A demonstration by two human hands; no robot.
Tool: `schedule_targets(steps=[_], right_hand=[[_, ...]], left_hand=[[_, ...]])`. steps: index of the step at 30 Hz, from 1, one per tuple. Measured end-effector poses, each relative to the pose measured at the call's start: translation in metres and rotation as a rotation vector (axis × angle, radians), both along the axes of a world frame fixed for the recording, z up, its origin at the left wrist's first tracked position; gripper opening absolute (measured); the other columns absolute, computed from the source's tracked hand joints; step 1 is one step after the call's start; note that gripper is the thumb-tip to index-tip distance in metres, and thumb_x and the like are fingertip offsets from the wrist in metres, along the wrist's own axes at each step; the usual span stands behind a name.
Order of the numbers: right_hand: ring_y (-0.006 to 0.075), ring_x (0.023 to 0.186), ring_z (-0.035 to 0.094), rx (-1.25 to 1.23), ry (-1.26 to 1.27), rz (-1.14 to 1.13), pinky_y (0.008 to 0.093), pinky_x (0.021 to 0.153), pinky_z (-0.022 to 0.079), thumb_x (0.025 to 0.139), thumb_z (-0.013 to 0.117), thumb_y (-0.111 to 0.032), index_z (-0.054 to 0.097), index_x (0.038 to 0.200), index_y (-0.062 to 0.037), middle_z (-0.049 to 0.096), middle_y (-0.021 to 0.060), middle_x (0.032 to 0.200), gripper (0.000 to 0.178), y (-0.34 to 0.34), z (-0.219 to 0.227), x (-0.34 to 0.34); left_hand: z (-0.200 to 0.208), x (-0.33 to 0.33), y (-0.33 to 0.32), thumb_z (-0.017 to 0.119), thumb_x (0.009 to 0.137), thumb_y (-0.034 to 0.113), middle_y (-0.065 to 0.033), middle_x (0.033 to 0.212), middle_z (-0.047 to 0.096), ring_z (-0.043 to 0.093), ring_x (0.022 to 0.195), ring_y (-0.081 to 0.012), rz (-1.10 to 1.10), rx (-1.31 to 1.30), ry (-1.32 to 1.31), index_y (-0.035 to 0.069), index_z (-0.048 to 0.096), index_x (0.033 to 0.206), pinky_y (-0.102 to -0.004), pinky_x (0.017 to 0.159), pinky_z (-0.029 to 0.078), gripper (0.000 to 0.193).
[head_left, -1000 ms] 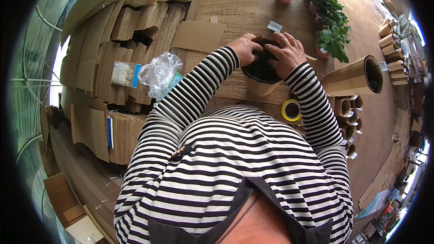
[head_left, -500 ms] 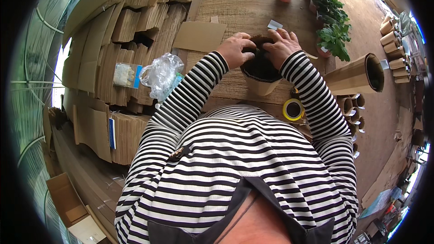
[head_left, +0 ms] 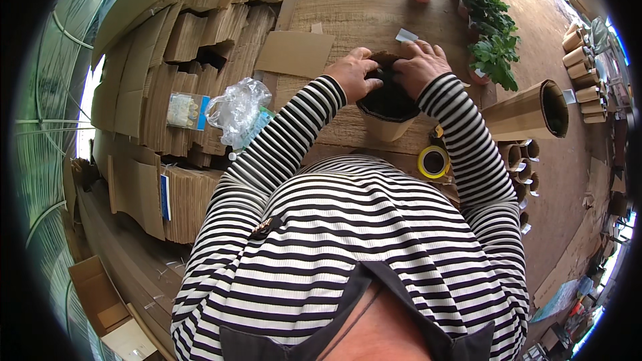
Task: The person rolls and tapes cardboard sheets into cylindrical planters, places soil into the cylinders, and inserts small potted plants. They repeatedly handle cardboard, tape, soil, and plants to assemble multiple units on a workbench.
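**Both hands work at the rim of a soil-filled pot**

At upper centre of the frame, a person in a black-and-white striped top bends over a wooden desk (head_left: 348, 20) and sets both hands on the far rim of a tan pot filled with dark soil (head_left: 388, 108). The left hand (head_left: 354, 75) rests on the rim's upper left, fingers curled and pressed down against the edge; the right hand (head_left: 420, 67) mirrors it on the upper right, fingers bent over a brown piece at the rim. What that piece is cannot be told. Neither hand lifts the pot, which stands upright on the desk just in front of the person's chest.

By the look of it, the step in hand is pressing or tucking something at the top of the pot; the next move would call for an even squeeze from both sides so the soil stays in.

Both forearms reach up from the lower frame, elbows out, wrists meeting over the pot. A yellow roll of tape (head_left: 433, 161) lies to the lower right of it, a brown cardboard tube (head_left: 528, 112) farther right, a crumpled clear plastic bag (head_left: 239, 110) to the left.
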State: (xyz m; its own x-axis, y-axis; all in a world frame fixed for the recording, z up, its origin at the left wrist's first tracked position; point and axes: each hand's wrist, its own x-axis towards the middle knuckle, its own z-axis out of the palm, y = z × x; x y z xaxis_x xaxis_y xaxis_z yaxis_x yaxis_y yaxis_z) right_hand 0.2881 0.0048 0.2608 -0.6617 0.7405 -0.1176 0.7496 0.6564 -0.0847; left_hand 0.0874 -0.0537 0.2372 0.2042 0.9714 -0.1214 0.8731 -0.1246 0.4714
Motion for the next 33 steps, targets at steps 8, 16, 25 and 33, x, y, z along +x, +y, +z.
schedule_targets(steps=[8,16,25,33], right_hand=[[0.0312,0.113,0.065,0.067,0.585,-0.052,0.0400,0.095,0.054,0.089,0.071,-0.017,0.072,0.118,-0.0159,0.064,0.0125,0.126,0.029,-0.006,-0.021,0.053],[0.0254,0.091,0.069,-0.159,0.911,-0.250,0.0357,0.082,0.056,0.088,0.073,-0.017,0.066,0.126,-0.0124,0.068,0.0111,0.113,0.038,-0.037,-0.048,0.059],[0.0357,0.126,0.055,0.258,0.744,0.004,0.0437,0.105,0.047,0.078,0.078,-0.012,0.072,0.117,-0.0120,0.060,0.0155,0.130,0.039,-0.030,-0.033,0.043],[0.0365,0.140,0.039,0.258,0.479,0.070,0.0466,0.115,0.035,0.073,0.082,-0.021,0.075,0.101,-0.0134,0.051,0.0143,0.144,0.030,-0.016,-0.020,-0.005]], left_hand=[[0.009,-0.002,0.003,0.070,0.092,0.035,-0.0198,0.150,0.045,0.052,0.132,-0.0362,-0.035,-0.029,0.079,0.005,0.066,0.129,-0.0422,0.111,0.043,0.048],[0.002,-0.036,-0.003,0.076,0.091,0.018,-0.0140,0.138,0.056,0.063,0.117,-0.0254,0.119,0.089,-0.483,0.009,0.076,0.110,-0.0368,0.094,0.057,0.022],[-0.009,-0.014,-0.001,0.078,0.086,0.026,-0.0205,0.142,0.052,0.055,0.127,-0.0359,0.027,0.114,-0.168,0.007,0.075,0.113,-0.0420,0.108,0.045,0.033],[0.007,0.000,-0.014,0.071,0.090,0.034,-0.0242,0.152,0.041,0.045,0.138,-0.0395,0.045,-0.071,0.088,0.006,0.064,0.132,-0.0432,0.115,0.039,0.052]])
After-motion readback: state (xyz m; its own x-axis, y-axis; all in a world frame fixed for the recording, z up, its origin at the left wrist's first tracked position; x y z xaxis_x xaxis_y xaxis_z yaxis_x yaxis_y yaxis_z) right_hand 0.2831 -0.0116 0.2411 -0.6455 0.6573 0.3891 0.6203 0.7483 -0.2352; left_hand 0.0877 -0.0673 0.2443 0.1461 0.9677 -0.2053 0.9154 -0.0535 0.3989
